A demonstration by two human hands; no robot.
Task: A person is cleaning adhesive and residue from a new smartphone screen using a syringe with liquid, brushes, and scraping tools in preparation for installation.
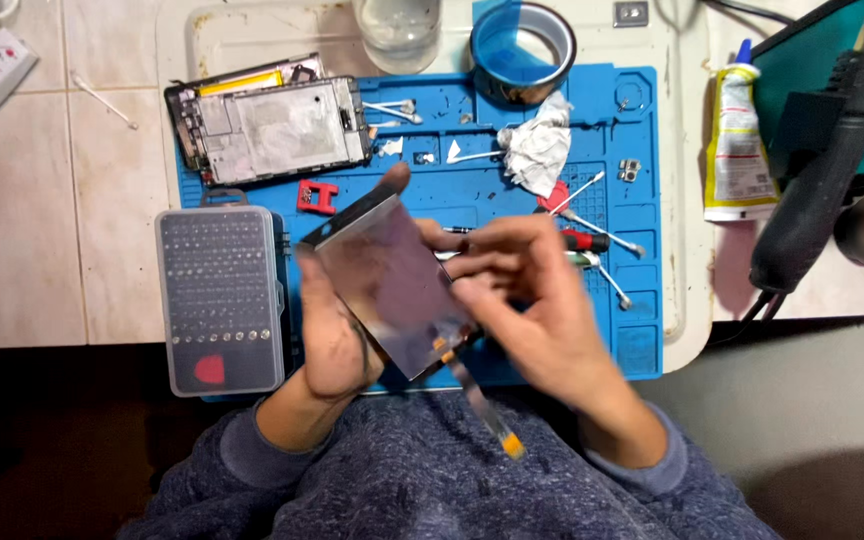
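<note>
Left hand [337,335] grips phone screen panel [389,285] by edges, tilted above blue mat [512,195]. Right hand [537,300] pinches panel's right edge; flex ribbon [482,405] dangles below, over lap. Opened phone frame [277,125] on mat top left. Bit case [220,300] just left of hands. Tape roll [522,50], crumpled tissue [537,145], glue tube [737,140] on desk [12,230].

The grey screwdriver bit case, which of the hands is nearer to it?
Left. The left hand is just beside the bit case, holding the screen panel; the right hand is beyond the panel, farther away.
</note>
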